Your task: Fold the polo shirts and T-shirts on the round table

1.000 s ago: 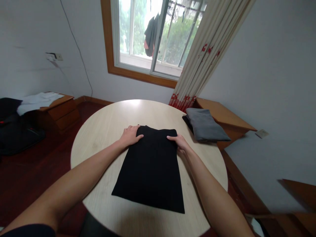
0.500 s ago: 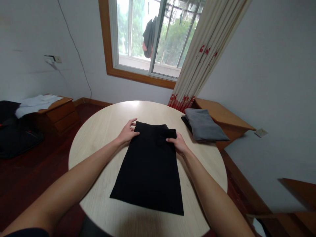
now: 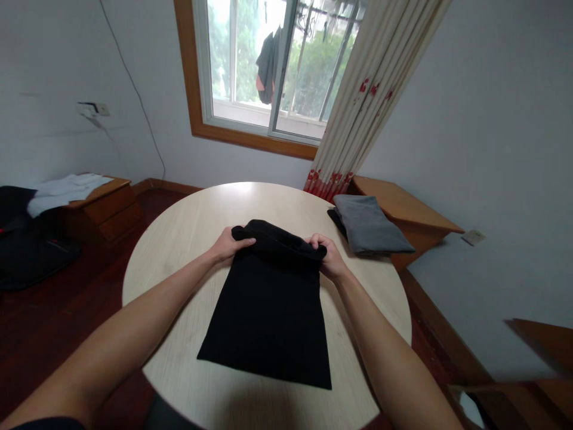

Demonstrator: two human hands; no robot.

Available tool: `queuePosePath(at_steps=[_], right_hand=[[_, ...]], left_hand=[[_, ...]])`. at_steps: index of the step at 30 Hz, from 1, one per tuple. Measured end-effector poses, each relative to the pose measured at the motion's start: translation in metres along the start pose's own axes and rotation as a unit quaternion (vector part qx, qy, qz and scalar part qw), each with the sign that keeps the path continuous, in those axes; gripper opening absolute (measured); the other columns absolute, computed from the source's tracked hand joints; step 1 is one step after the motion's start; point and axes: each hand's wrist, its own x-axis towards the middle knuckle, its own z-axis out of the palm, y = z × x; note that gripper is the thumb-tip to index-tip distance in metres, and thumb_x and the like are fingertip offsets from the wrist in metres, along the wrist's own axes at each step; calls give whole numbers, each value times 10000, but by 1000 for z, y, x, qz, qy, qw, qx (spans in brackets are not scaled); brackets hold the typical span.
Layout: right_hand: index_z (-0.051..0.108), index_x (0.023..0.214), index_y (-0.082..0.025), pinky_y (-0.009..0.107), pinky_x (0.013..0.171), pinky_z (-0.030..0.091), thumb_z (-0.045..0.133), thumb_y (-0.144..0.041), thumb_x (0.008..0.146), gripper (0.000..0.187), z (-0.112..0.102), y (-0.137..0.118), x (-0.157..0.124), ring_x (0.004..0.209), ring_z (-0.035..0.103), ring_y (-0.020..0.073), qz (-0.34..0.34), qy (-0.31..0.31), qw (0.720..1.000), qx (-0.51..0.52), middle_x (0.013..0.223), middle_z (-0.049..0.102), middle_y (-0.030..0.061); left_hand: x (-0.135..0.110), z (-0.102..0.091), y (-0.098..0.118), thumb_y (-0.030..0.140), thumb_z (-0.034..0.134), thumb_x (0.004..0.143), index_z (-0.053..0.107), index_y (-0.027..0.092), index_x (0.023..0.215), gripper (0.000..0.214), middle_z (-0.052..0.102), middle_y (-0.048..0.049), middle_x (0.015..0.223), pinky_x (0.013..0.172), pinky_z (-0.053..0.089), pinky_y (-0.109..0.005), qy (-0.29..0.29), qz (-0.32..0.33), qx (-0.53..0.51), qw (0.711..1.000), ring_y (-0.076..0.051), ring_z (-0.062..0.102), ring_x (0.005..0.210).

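Observation:
A folded black garment lies on a round pale wooden table. My left hand grips the garment's far left corner, fingers curled over the cloth. At the far right corner my right hand is closed on the cloth too. Between the hands the far edge is raised off the table and curls towards me.
A folded grey garment lies at the table's right edge, over a darker one, beside a low wooden cabinet. A curtain hangs by the window. At the left stands a wooden nightstand with white cloth on it.
Both hands went from lying flat on the garment's far corners to gripping them. The far edge has lifted off the table and begun to roll towards me.

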Motion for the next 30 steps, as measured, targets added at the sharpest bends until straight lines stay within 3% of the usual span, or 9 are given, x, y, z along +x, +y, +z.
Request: queuePosePath(at_steps=[4,8,14,16,20,25,30], right_hand=[[472,650,-229,291,719,493,772,-262,518,329,-15,15,11,710,609,164,-54,88,993,-49,723,643,-22],[485,637,-225,346,782,511,651,-245,596,173,-23,24,16,835,651,218,-79,139,974,-158,767,681,29],[471,637,-235,384,886,519,579,-182,604,125,-25,23,15,973,674,258,-110,213,936,-257,906,743,77],[521,708,-232,379,890,525,580,-187,610,122,-25,22,16,965,677,252,-119,221,931,-265,921,746,80],[627,942,-203,378,884,533,624,-214,630,312,-26,22,17,913,686,237,-116,187,939,-263,897,744,75],[675,823,-194,385,842,547,583,-222,618,226,-31,24,17,847,685,231,-114,161,943,-269,851,745,60],[707,810,-194,374,822,556,587,-229,641,211,-34,19,15,851,688,225,-121,172,943,-257,866,751,64]], left_hand=[[2,-1,5,427,782,704,650,155,760,307,694,-30,763,751,531,-346,42,104,133,985,-206,655,759],[-3,-1,11,339,684,742,696,159,842,206,745,-53,854,793,536,-343,41,159,231,959,-219,680,815],[-13,1,21,206,590,747,735,169,950,253,770,-70,956,847,545,-330,28,256,266,929,-216,712,888],[-14,3,21,216,592,745,733,179,957,257,770,-69,969,867,547,-344,33,255,267,929,-219,711,903],[-13,2,19,237,599,745,726,206,956,249,769,-52,975,1038,477,-437,16,254,295,921,-229,702,953],[-7,-6,18,205,559,732,717,181,983,297,755,-79,1006,918,527,-367,-10,239,300,923,-231,694,954],[-5,-12,8,169,510,692,706,168,988,355,758,-47,971,857,517,-328,-52,139,328,933,-229,689,922]])
